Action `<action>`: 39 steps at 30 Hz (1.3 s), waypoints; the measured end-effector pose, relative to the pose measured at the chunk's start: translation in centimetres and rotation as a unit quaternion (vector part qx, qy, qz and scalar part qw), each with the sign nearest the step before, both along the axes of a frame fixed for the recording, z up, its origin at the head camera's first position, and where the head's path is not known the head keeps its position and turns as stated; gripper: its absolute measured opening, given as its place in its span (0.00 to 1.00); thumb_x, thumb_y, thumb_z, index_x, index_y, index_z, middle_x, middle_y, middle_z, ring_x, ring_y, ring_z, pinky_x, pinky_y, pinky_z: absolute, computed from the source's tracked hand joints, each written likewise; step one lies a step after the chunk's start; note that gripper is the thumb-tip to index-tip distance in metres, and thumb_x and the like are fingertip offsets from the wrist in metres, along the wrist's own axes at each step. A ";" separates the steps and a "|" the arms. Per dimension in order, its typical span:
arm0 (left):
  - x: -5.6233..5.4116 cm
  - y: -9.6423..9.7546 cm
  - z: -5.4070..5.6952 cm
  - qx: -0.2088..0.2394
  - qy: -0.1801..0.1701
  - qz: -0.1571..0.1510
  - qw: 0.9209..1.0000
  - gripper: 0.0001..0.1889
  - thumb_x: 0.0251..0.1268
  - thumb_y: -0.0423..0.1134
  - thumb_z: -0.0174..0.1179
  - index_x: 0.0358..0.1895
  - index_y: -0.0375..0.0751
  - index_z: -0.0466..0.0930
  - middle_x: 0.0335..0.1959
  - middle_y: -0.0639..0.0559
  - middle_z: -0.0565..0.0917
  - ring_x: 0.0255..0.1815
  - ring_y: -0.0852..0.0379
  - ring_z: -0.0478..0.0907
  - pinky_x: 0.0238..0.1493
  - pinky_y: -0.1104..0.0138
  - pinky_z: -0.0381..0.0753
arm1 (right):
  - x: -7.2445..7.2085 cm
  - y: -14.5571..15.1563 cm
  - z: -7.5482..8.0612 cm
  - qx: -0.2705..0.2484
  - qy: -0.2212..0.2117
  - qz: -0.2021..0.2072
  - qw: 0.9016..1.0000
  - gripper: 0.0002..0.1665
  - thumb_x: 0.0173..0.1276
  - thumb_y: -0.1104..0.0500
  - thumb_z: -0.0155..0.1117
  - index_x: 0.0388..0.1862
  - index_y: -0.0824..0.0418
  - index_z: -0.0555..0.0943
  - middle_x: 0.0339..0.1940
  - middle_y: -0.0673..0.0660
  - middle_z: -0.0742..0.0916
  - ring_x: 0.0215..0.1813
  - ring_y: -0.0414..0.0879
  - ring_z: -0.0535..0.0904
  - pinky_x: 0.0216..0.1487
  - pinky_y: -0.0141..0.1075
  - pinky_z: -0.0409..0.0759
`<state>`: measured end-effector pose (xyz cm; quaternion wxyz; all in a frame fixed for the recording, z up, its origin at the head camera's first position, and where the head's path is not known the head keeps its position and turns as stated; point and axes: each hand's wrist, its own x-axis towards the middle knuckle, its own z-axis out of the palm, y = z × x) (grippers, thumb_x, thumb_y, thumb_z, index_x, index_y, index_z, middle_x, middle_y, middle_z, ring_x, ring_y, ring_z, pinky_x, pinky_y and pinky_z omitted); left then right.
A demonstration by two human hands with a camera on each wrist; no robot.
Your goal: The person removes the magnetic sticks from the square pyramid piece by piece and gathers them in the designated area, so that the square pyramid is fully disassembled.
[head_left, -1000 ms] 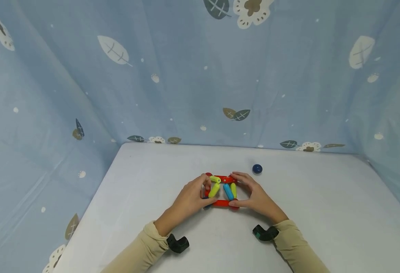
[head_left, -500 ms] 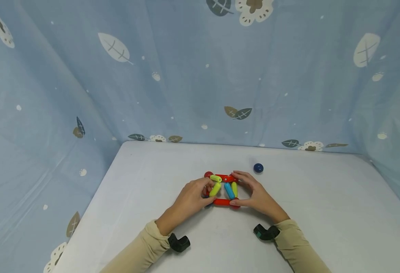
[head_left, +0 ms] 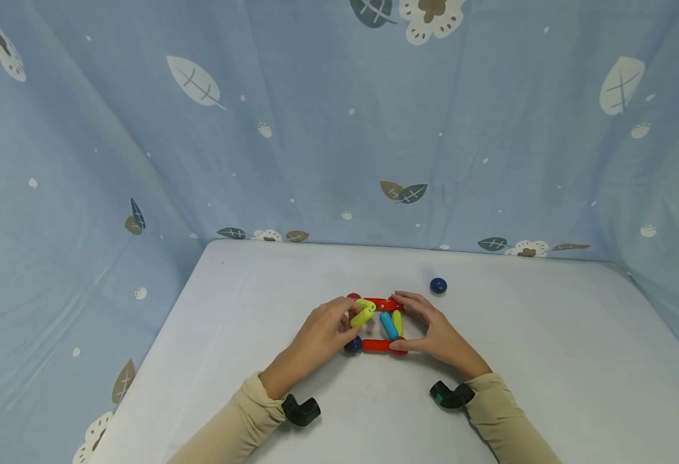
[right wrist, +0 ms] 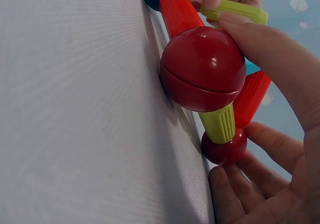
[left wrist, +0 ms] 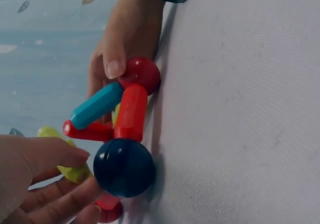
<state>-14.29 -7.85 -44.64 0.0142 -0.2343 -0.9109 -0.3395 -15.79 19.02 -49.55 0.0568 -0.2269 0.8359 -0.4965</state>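
Observation:
A frame of magnetic rods and balls lies on the white table. Its near side is a red rod (head_left: 376,345) between a navy ball (head_left: 353,345) and a red ball (right wrist: 204,69). My left hand (head_left: 323,328) pinches a yellow-green rod (left wrist: 75,173) between thumb and fingers, its lower end apart from the navy ball. My right hand (head_left: 437,334) spans the right side, thumb on the near red ball and fingers at the far red ball (right wrist: 225,146). A blue rod (head_left: 388,326) leans up from the near red ball. Left-hand fingers partly hide the frame's left side.
A loose navy ball (head_left: 439,285) lies on the table (head_left: 519,335) beyond my right hand. Blue patterned cloth (head_left: 316,129) hangs behind the table and at its sides. A black wrist device (head_left: 301,410) sits on the left cuff, and a similar one on the right.
My left hand has lifted slightly, raising the yellow-green rod's lower end away from the near navy ball, which shows more fully. The right hand has stayed in place.

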 end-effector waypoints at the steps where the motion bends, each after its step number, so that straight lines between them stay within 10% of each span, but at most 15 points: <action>1: 0.0 0.0 0.0 0.001 0.000 -0.002 1.000 0.11 0.63 0.34 0.73 0.45 0.46 0.81 0.38 0.56 0.84 0.32 0.62 0.79 0.33 0.74 0.76 | 0.0 0.0 0.0 -0.001 0.000 0.002 1.000 0.52 0.56 0.51 0.84 0.78 0.54 0.69 0.80 0.55 0.70 0.79 0.55 0.68 0.71 0.20 0.63; 13: -0.5 -1.1 0.5 0.009 -0.018 -0.006 1.000 0.12 0.61 0.37 0.75 0.48 0.46 0.87 0.42 0.56 0.86 0.32 0.64 0.78 0.34 0.73 0.77 | 0.0 -0.1 -0.1 0.020 -0.002 -0.006 1.000 0.52 0.57 0.48 0.83 0.78 0.48 0.69 0.79 0.51 0.70 0.79 0.53 0.69 0.74 0.29 0.67; 26: -3.5 -9.2 1.2 -0.019 -0.055 0.069 0.996 0.10 0.57 0.38 0.77 0.42 0.49 0.90 0.38 0.56 0.90 0.30 0.63 0.76 0.38 0.65 0.72 | 0.3 -0.3 0.1 0.025 -0.017 -0.012 0.999 0.52 0.56 0.48 0.84 0.78 0.49 0.69 0.80 0.51 0.69 0.79 0.55 0.69 0.75 0.53 0.68; 39: -5.4 -14.8 0.6 -0.040 -0.094 0.074 0.992 0.09 0.56 0.33 0.76 0.40 0.45 0.90 0.39 0.49 0.89 0.34 0.56 0.76 0.38 0.63 0.74 | 0.3 -0.2 0.2 0.028 -0.014 -0.017 0.999 0.52 0.56 0.48 0.84 0.78 0.48 0.69 0.80 0.51 0.70 0.79 0.54 0.69 0.76 0.36 0.69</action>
